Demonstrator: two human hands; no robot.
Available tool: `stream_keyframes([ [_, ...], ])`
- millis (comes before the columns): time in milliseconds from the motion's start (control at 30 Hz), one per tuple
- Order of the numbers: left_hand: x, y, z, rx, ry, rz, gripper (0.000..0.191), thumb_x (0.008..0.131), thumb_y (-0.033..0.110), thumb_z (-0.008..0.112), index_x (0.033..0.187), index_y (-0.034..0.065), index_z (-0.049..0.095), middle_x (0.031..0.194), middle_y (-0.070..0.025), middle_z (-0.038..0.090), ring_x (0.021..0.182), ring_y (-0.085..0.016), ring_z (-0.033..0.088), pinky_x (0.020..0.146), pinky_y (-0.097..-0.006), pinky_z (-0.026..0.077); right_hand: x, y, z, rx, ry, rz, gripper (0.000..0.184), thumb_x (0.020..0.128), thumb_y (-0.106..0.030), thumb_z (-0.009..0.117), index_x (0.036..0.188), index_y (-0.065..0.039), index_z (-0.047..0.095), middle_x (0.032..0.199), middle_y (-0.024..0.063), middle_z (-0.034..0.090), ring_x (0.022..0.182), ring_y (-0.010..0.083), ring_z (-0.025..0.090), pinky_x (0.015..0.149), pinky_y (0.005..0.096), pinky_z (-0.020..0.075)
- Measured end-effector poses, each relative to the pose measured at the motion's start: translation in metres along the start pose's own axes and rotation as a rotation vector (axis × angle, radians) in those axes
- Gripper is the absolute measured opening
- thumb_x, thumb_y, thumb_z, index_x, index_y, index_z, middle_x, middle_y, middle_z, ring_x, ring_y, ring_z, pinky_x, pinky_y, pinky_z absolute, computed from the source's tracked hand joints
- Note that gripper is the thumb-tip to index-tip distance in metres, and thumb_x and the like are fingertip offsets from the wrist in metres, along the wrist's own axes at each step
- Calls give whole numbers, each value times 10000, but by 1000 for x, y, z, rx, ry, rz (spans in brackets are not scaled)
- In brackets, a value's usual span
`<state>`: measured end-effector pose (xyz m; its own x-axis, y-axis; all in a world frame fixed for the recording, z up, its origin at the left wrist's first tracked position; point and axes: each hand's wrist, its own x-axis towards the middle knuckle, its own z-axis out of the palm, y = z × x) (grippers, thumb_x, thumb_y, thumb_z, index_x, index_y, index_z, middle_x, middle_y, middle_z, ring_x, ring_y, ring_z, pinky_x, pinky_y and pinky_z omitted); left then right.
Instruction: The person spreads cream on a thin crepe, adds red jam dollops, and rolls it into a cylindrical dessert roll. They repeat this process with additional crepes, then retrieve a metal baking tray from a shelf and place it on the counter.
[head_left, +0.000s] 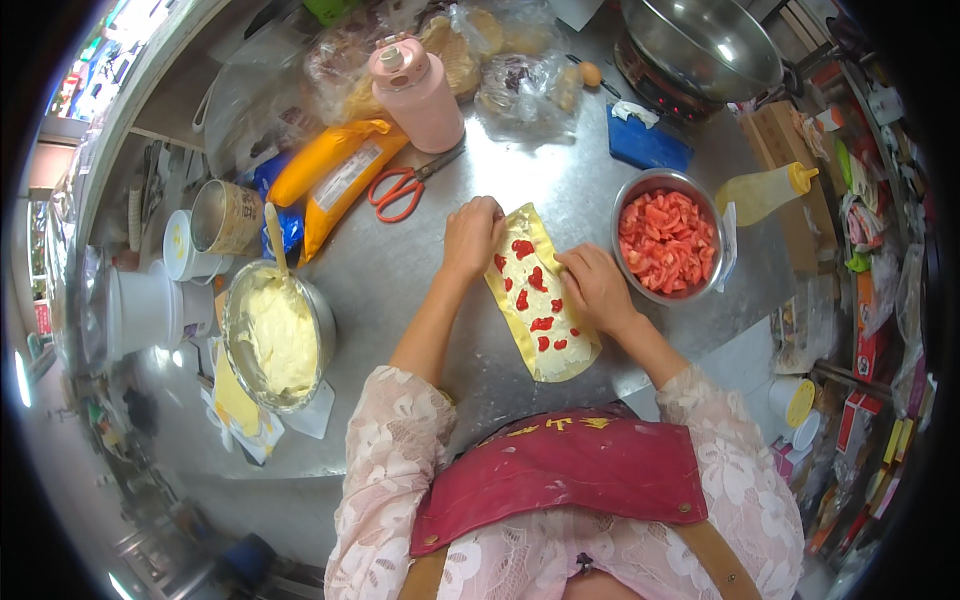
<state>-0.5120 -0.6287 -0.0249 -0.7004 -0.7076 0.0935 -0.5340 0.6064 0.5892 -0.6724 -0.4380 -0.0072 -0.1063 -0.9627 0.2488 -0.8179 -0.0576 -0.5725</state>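
A long piece of yellow sheet dough (519, 331) lies on the steel table, spread with a pale creamy filling (552, 289) and dotted with red pieces or sauce. My left hand (474, 234) has its fingers at the sheet's upper left edge. At the right long edge, my right hand (597, 288) pinches the rim between thumb and fingers. Just right of that hand stands a steel bowl of chopped tomatoes (666, 241). To the left, a metal bowl (327, 330) holds a pale yellow creamy mixture (279, 334) with a handled utensil (275, 236) standing in it.
Red-handled scissors (396, 193) lie beyond my left hand, beside yellow bags (341, 184) and a pink bottle (420, 101). Further right are a blue flat item (646, 141), a squeeze bottle (761, 196), an egg (589, 73) and a large steel pan (705, 49). White tubs (142, 307) stand far left.
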Motion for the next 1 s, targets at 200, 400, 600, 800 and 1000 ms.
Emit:
stream_keyframes([
  [200,-34,15,-7,-72,19,286,169,795,16,683,919,54,574,865,-116,584,798,-341,589,722,-428,485,31,3,9,254,97,174,238,929,-33,541,1159,-8,596,1086,154,583,1024,342,602,911,387,474],
  [400,-47,21,7,10,24,298,112,816,65,680,887,72,594,850,-94,569,809,-308,594,692,-427,494,59,20,24,188,-28,125,205,877,-102,658,1081,-82,661,1061,97,618,1004,306,605,861,409,469],
  [600,-52,9,5,-250,173,-41,65,878,83,655,937,61,669,902,-108,597,838,-294,608,741,-401,502,59,29,38,16,-19,80,207,812,-115,733,1015,-110,692,979,59,617,968,284,599,844,405,456],
  [800,-58,-9,-9,-200,124,-216,141,865,126,700,980,45,685,953,-113,611,900,-288,594,810,-392,490,63,28,42,-1,7,80,209,808,-135,742,1008,-99,692,969,63,605,953,285,595,850,407,459],
  [1000,-61,1,-2,-26,77,-174,198,828,144,736,996,57,681,963,-106,597,976,-309,559,856,-403,466,63,28,39,-15,-31,70,225,808,-160,746,1020,-101,698,968,68,601,958,278,593,854,399,459],
])
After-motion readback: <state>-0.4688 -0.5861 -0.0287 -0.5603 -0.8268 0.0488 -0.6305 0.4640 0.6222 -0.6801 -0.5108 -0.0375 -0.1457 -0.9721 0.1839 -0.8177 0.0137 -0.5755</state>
